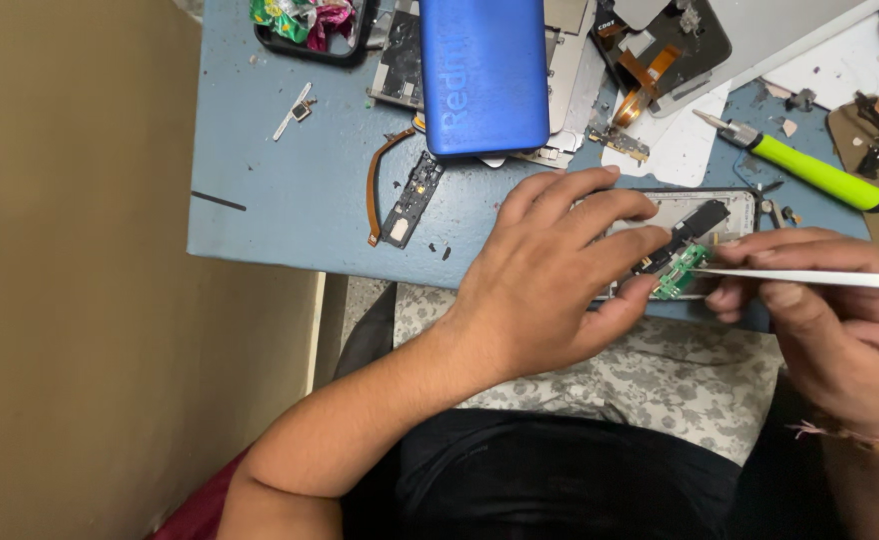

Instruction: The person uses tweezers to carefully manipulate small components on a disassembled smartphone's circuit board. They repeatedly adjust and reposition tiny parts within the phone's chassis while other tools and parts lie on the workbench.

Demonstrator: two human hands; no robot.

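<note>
Workbench (280, 200), blue and scuffed, fills the top of my head view, its near edge running just under my hands. Largest thing on it is a blue phone back cover (485, 75), lying flat well above my left hand (550, 280), on top of stacked grey metal frames (575, 90). My left hand is spread palm-down over an opened phone chassis (730, 205), fingers pressing its left end and the thumb curled in at the lower edge; it pins the chassis rather than closing around anything. My right hand (820, 310) sits just right of that, fingers pinched shut on a thin white pry strip (820, 279), which runs leftward from the grip. The strip's tip meets a small green circuit board (682, 272) at the chassis's lower edge, right between my two thumbs; whether the board is seated or lifted I cannot tell. A black component (700, 218) lies on the chassis just above the board. Up and right of my right hand rests a screwdriver with a lime-green handle (820, 172). Left of my left hand, apart from it, lie a black slotted board (412, 198) and a curved orange flex cable (375, 185). At the bench's far left corner stands a black tray (345, 55) with crumpled coloured wrappers (300, 18).
</note>
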